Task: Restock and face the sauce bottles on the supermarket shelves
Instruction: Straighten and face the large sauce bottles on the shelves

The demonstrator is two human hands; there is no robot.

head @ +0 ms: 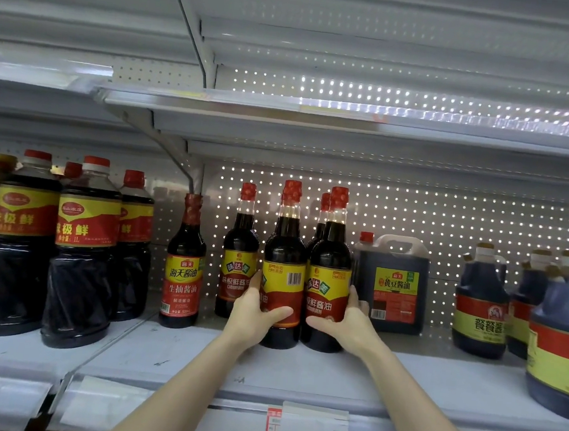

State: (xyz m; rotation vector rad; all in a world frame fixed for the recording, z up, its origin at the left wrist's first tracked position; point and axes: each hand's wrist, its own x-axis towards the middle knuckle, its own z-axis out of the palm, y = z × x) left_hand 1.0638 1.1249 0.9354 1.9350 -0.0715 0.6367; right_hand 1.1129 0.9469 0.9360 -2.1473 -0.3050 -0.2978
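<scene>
Head view: the left grip [257, 311] is wrapped round the lower label of a sauce bottle [286, 243] whose barcode faces out. The right grip [344, 318] is clamped the same way on the neighbour bottle [331, 250], and both bottles stand touching mid-shelf [195, 355], just left of a square jug [390, 286]. They look full, so I'd guess hefty, rigid, kinda slick on that glossy label and maybe breakable; holding low round the fat body beats grabbing the skinny neck, and the barcode one wants a twist.
</scene>
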